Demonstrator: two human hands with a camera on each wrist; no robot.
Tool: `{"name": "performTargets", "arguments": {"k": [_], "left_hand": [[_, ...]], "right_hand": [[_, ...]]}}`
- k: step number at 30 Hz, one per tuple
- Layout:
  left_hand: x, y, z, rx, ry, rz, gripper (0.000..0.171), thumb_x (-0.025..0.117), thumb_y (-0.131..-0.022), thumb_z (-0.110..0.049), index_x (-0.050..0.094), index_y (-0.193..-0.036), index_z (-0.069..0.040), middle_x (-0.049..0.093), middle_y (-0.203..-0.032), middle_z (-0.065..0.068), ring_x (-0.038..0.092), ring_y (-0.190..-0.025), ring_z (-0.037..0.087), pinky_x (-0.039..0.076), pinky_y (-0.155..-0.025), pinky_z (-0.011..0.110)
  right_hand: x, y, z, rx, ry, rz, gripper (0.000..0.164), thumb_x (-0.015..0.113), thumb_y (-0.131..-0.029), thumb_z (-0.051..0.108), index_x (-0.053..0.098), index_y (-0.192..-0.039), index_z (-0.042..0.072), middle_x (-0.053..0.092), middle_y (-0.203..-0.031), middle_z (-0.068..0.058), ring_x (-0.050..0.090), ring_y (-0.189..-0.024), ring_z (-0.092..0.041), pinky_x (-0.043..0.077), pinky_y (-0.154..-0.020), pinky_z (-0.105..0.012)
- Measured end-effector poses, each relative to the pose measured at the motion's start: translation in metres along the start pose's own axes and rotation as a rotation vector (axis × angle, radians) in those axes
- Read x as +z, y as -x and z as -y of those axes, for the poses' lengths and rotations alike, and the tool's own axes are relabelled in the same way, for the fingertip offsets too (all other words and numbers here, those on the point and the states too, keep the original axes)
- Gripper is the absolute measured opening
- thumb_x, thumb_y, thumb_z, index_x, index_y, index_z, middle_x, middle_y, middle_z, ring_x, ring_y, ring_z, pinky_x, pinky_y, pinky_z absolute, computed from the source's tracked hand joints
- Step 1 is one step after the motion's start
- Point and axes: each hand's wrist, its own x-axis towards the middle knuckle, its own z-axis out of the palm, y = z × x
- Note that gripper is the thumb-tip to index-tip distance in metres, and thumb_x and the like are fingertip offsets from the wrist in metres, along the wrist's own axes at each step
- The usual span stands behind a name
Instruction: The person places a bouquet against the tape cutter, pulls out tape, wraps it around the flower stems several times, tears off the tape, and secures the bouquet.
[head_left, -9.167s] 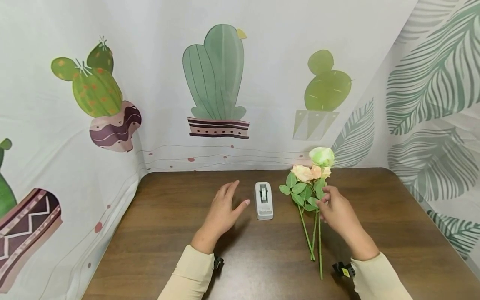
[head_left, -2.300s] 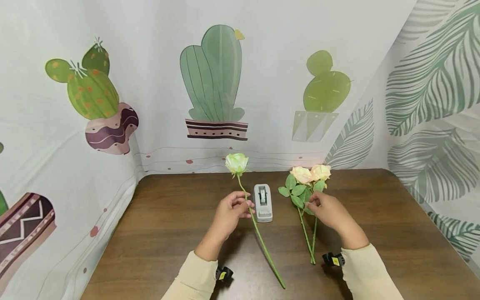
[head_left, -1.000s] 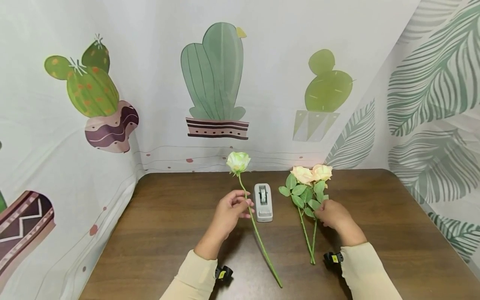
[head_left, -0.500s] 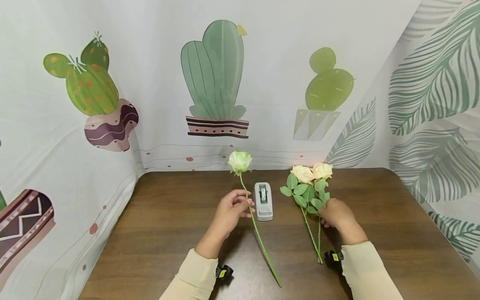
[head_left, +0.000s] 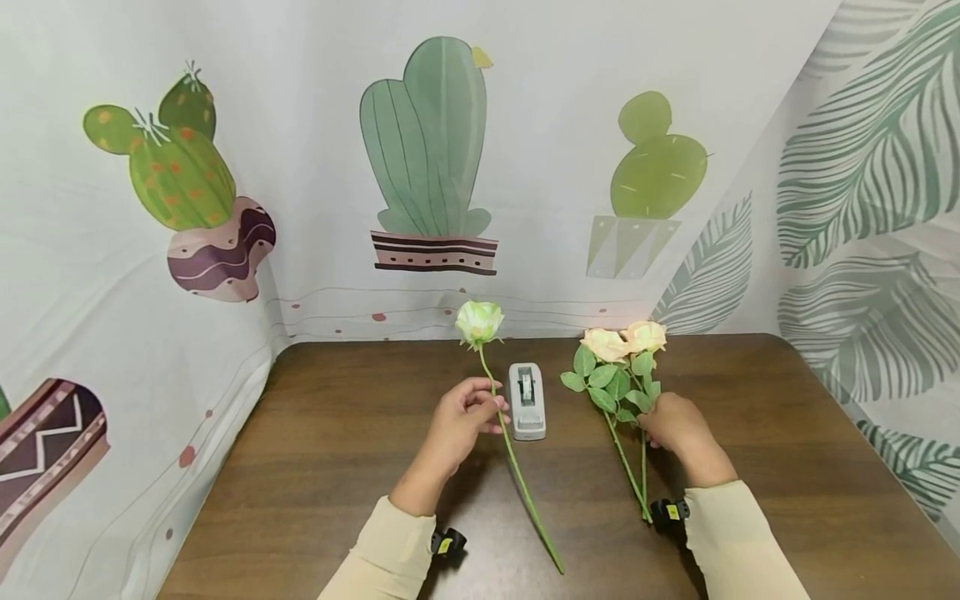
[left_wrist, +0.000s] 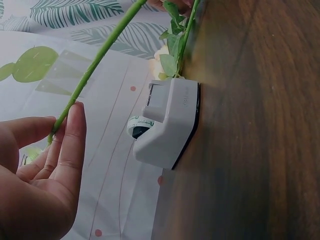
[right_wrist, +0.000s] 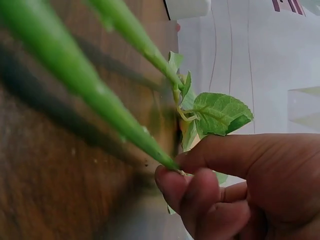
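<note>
My left hand (head_left: 467,423) pinches the thin green stem of a pale green-white rose (head_left: 480,323), whose bloom points to the back wall and whose stem slants down to the right. In the left wrist view that stem (left_wrist: 100,55) runs between thumb and fingertips. Two peach roses (head_left: 604,345) with green leaves lie to the right, their stems crossing low down. With thumb and fingers my right hand (head_left: 677,429) pinches one of these stems (right_wrist: 100,97), just below the leaves. Between the hands stands a white tape dispenser (head_left: 528,404) with a roll of tape in it.
All this is on a brown wooden table (head_left: 337,467). Behind it hangs a white cloth (head_left: 547,167) printed with cacti and leaves. A black wrist camera (head_left: 448,544) sits at the left cuff, another camera (head_left: 669,512) at the right.
Earlier all three roses lay together at the right; the green-white one is now in my left hand. My right hand has since gripped a peach rose's stem, and the stem ends have shifted right.
</note>
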Motion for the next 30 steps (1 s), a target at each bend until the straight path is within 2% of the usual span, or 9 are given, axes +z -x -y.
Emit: {"name": "performTargets", "arguments": {"k": [9, 14, 18, 21, 24, 30], "left_hand": [[-0.002, 0.001, 0.0, -0.003, -0.012, -0.007, 0.025, 0.061, -0.095, 0.002, 0.061, -0.119, 0.004, 0.068, -0.097, 0.029, 0.071, -0.074, 0.016, 0.062, -0.066, 0.03], [-0.002, 0.001, 0.0, -0.004, -0.018, -0.009, 0.025, 0.061, -0.094, 0.002, 0.062, -0.119, 0.003, 0.07, -0.095, 0.025, 0.073, -0.077, 0.022, 0.062, -0.066, 0.03], [-0.002, 0.001, -0.001, 0.0, -0.017, -0.009, 0.024, 0.061, -0.094, 0.002, 0.062, -0.118, 0.003, 0.071, -0.092, 0.019, 0.073, -0.08, 0.028, 0.062, -0.066, 0.03], [-0.001, 0.001, -0.001, -0.003, -0.013, -0.007, 0.024, 0.061, -0.094, 0.002, 0.062, -0.118, 0.004, 0.071, -0.091, 0.017, 0.073, -0.079, 0.025, 0.062, -0.066, 0.03], [-0.001, 0.0, 0.0, -0.005, -0.014, -0.002, 0.024, 0.061, -0.094, 0.002, 0.062, -0.119, 0.004, 0.07, -0.09, 0.017, 0.073, -0.079, 0.025, 0.062, -0.066, 0.03], [-0.001, 0.001, 0.0, 0.002, -0.015, 0.002, 0.024, 0.063, -0.094, 0.002, 0.062, -0.118, 0.004, 0.068, -0.091, 0.021, 0.072, -0.084, 0.034, 0.062, -0.065, 0.03]], "right_hand": [[0.001, 0.0, 0.002, 0.023, -0.18, 0.049, 0.027, 0.056, -0.093, 0.009, 0.059, -0.067, 0.003, 0.066, -0.058, -0.008, 0.065, -0.049, -0.015, 0.058, -0.053, -0.031], [0.001, 0.002, 0.0, 0.036, -0.245, 0.053, 0.024, 0.055, -0.092, 0.008, 0.058, -0.069, 0.002, 0.066, -0.06, -0.009, 0.064, -0.051, -0.015, 0.059, -0.054, -0.032], [0.001, 0.004, -0.002, 0.034, -0.273, 0.044, 0.024, 0.054, -0.092, 0.008, 0.058, -0.069, 0.001, 0.065, -0.059, -0.007, 0.063, -0.05, -0.014, 0.059, -0.054, -0.032], [0.0, 0.005, -0.003, 0.028, -0.295, 0.041, 0.024, 0.054, -0.093, 0.008, 0.059, -0.071, -0.001, 0.064, -0.059, -0.007, 0.063, -0.051, -0.014, 0.06, -0.055, -0.032], [0.0, 0.007, -0.004, 0.032, -0.312, 0.034, 0.022, 0.055, -0.094, 0.008, 0.061, -0.075, -0.002, 0.064, -0.061, -0.007, 0.063, -0.052, -0.014, 0.06, -0.055, -0.031], [0.001, 0.011, -0.003, 0.024, -0.303, 0.022, 0.02, 0.057, -0.093, 0.009, 0.063, -0.079, -0.002, 0.065, -0.063, -0.007, 0.064, -0.052, -0.014, 0.059, -0.055, -0.032]]}}
